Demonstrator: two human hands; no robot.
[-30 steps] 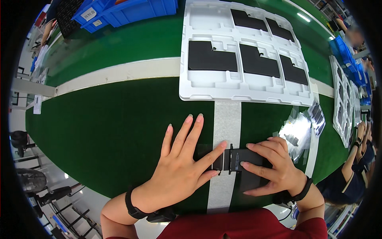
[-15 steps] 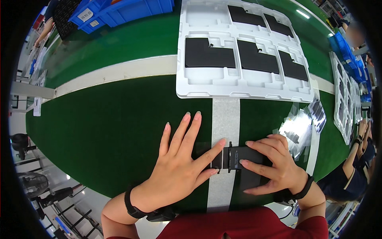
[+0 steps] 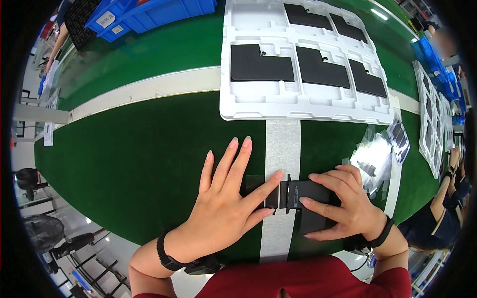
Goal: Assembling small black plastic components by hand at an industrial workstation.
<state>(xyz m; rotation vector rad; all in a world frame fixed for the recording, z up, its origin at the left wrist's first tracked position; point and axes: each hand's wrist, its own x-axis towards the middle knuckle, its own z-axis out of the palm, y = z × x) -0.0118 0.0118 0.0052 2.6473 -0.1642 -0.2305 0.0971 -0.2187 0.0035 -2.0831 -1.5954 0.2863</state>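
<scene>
A flat black L-shaped battery (image 3: 314,218) lies on the green work surface across a pale strip. My right hand (image 3: 345,206) grips it from the right, fingers curved over its face and edges, hiding part of it. At the battery's left end is a narrow black piece with small tabs (image 3: 288,194). My left hand (image 3: 218,213) is open with its fingers spread. Its index fingertip and thumb tip touch the dark part (image 3: 271,199) left of the tabs. Beneath that index finger, a thin dark transparent film (image 3: 252,184) shows in part.
A white moulded tray (image 3: 308,110) with several black L-shaped batteries stands ahead. Clear film pieces (image 3: 370,161) lie to the right. Blue bins (image 3: 171,17) sit at the far left. Another white tray (image 3: 428,119) and a co-worker's arm (image 3: 443,186) are at the right.
Both hands and the battery stay nearly in place. The whole view has shifted very slightly.
</scene>
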